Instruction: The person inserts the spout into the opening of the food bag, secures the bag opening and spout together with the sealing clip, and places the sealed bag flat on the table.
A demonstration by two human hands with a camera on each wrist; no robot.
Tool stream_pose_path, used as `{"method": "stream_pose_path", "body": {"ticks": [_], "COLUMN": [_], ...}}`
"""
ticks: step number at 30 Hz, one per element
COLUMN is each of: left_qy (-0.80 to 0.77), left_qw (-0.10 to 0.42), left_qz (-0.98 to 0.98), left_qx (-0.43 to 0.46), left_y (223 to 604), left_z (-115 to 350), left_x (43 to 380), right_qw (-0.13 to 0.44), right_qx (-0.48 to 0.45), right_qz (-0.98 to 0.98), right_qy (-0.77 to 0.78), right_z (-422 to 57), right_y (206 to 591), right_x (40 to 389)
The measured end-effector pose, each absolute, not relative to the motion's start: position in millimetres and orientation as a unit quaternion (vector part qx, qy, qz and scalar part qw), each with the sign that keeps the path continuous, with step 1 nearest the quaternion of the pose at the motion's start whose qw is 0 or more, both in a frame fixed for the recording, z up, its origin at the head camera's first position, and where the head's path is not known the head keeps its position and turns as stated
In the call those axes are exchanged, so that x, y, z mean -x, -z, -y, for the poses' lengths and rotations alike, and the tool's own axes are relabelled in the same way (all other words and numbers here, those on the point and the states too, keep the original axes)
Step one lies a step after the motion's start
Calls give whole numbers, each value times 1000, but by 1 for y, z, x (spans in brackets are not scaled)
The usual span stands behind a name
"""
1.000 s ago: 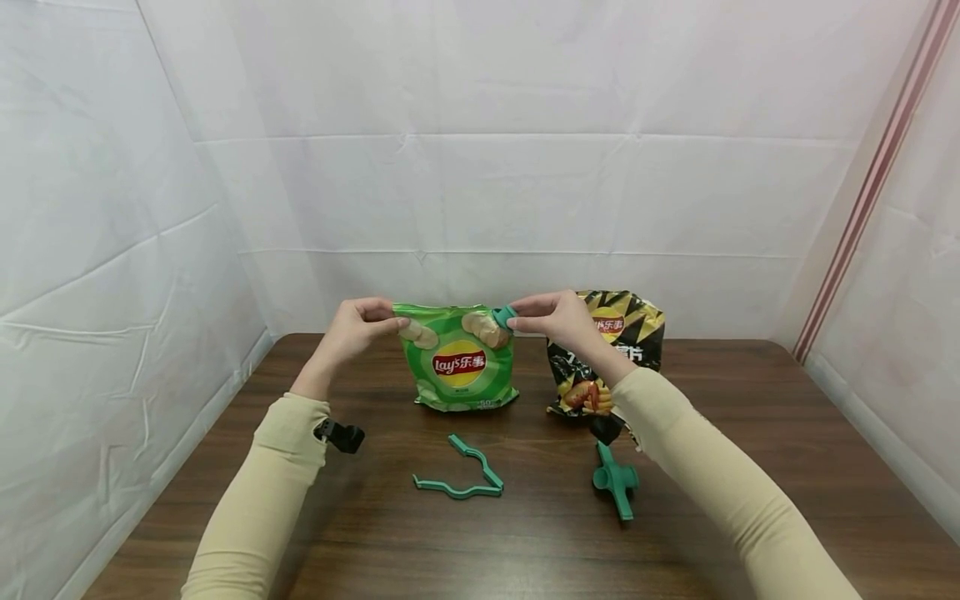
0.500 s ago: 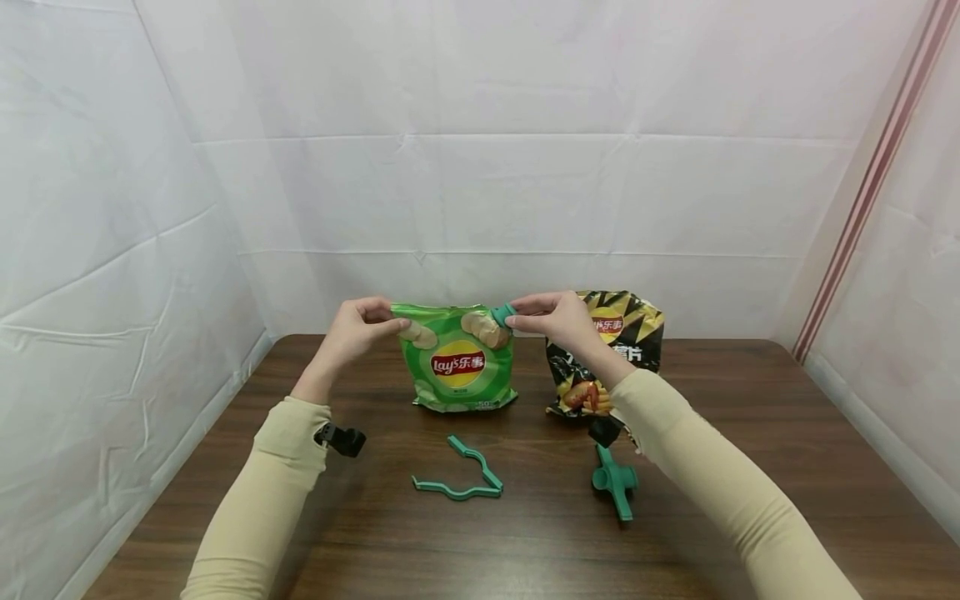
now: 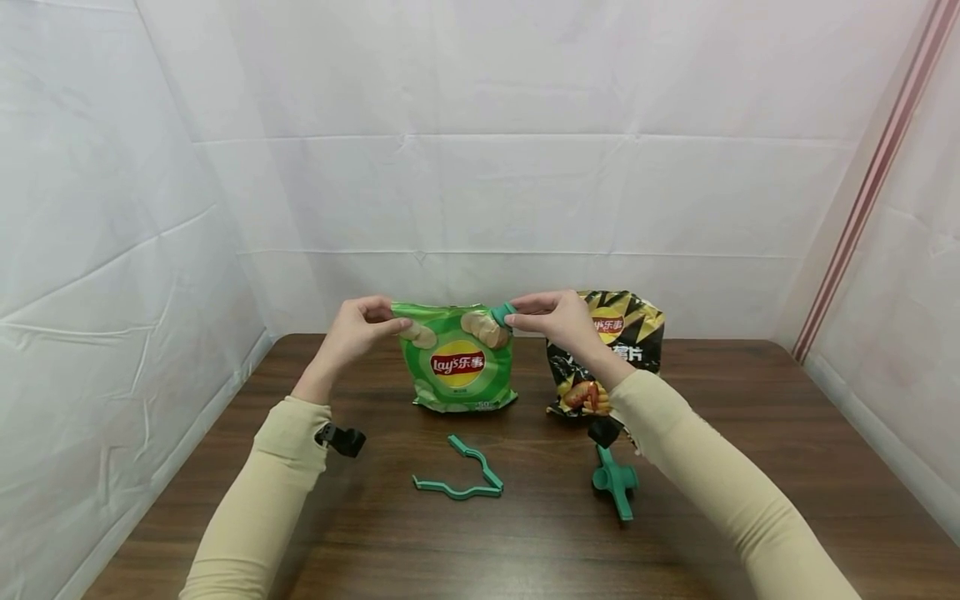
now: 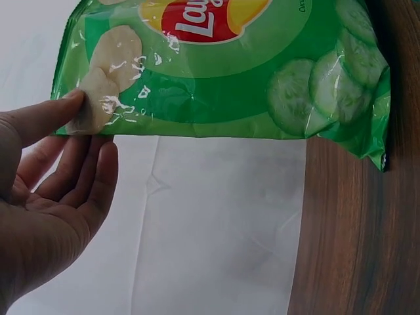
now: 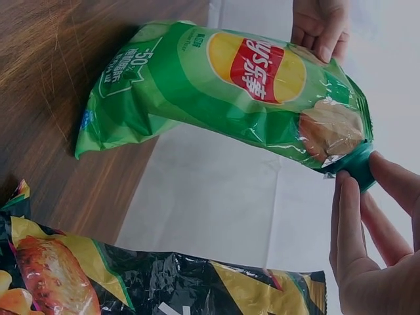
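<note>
In the head view a green Lay's chip bag (image 3: 457, 387) stands upright on the table, its printed front toward me. My left hand (image 3: 358, 329) pinches its upper left corner, thumb in front and fingers behind, as the left wrist view also shows. At the opposite top corner my right hand (image 3: 558, 321) pinches a small teal cap (image 5: 359, 167) between thumb and fingertips. The cap sits against that corner of the bag. A teal hinged clip (image 3: 489, 477) lies spread in front of the bag. Farther right lies a teal clip with a round spout (image 3: 615, 480), close to my right sleeve.
A black and yellow Lay's bag (image 3: 645, 333) stands just right of the green one, partly covered by my right hand and forearm. White sheets (image 3: 480, 192) hang behind and beside the brown wooden table (image 3: 360, 533).
Hardly anything differs. The green bag has shifted very slightly left, while both hands keep the same grips and the clips stay put.
</note>
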State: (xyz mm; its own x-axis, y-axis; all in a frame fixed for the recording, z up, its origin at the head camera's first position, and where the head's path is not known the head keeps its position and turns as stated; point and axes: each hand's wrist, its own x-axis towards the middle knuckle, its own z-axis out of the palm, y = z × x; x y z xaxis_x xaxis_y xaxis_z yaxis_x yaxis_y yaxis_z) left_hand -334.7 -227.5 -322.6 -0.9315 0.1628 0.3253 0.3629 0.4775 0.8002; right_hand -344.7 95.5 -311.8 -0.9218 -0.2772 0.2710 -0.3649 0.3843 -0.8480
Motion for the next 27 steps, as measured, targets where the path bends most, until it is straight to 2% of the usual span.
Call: {"method": "stream_pose_path", "body": {"ticks": [7, 14, 22, 27], "left_qy": [472, 465, 376, 344], "left_qw": [102, 111, 191, 213], "left_qz": [861, 862, 890, 894], "left_qx": [161, 170, 171, 194], "left_y": [318, 313, 309, 302], "left_z": [220, 210, 194, 183], "left_x": [333, 330, 327, 326], "right_qw": [32, 48, 52, 52], "right_qx": [-197, -201, -203, -204], "right_qz": [826, 829, 828, 828], "right_qy": [-528, -520, -521, -520], "right_z": [-96, -97, -96, -96], "right_y": [314, 312, 312, 312], "right_x": [346, 345, 344, 345]}}
